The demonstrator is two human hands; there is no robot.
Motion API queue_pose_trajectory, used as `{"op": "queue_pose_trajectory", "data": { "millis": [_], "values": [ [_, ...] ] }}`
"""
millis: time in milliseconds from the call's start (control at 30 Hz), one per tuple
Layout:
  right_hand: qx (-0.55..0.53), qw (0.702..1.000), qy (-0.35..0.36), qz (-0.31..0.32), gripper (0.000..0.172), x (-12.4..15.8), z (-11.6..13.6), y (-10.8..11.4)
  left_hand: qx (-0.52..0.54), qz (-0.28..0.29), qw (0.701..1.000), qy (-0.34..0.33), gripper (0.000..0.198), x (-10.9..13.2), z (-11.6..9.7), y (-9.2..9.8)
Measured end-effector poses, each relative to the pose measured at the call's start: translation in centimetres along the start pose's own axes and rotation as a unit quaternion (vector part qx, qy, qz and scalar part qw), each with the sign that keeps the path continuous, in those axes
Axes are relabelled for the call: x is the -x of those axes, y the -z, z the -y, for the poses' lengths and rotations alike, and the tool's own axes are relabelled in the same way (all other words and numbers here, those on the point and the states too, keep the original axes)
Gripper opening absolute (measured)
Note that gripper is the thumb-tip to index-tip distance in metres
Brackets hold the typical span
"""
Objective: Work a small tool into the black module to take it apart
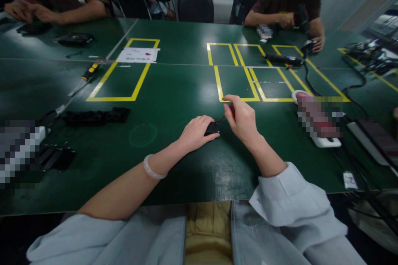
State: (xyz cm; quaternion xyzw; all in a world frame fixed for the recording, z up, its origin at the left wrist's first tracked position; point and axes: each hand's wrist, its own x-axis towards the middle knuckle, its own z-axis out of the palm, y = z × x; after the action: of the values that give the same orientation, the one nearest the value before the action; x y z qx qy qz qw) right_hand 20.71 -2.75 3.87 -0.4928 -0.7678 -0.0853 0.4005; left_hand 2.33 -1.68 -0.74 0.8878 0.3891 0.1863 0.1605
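Note:
My left hand [195, 133] rests on the green table and is closed over a small black part [211, 128], its fingers covering much of it. My right hand [244, 122] is just to the right, thumb and index finger pinched on a thin dark tool [221, 119]. The tool slants down to the left, its tip close to the black part; whether they touch I cannot tell. Most of its grip is hidden in my fingers.
Black strip-shaped parts [98, 116] and a yellow-black screwdriver [90, 71] lie left. A dark cylindrical tool [283, 59] with a cable lies ahead right. A white power strip [326, 141] and cables are right. Two people work across the table [174, 87].

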Motion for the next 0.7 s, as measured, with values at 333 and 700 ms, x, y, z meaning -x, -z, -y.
{"op": "queue_pose_trajectory", "data": {
  "millis": [333, 700],
  "values": [
    [-0.002, 1.0, 0.011, -0.006, 0.024, 0.05, -0.12, 0.13, 0.001, -0.004, 1.0, -0.005, 0.041, 0.0, 0.12, -0.02],
    [-0.014, 1.0, 0.01, -0.004, 0.026, 0.34, 0.07, 0.07, -0.005, -0.005, 1.0, -0.01, 0.04, -0.06, 0.14, -0.05]
  ]
}}
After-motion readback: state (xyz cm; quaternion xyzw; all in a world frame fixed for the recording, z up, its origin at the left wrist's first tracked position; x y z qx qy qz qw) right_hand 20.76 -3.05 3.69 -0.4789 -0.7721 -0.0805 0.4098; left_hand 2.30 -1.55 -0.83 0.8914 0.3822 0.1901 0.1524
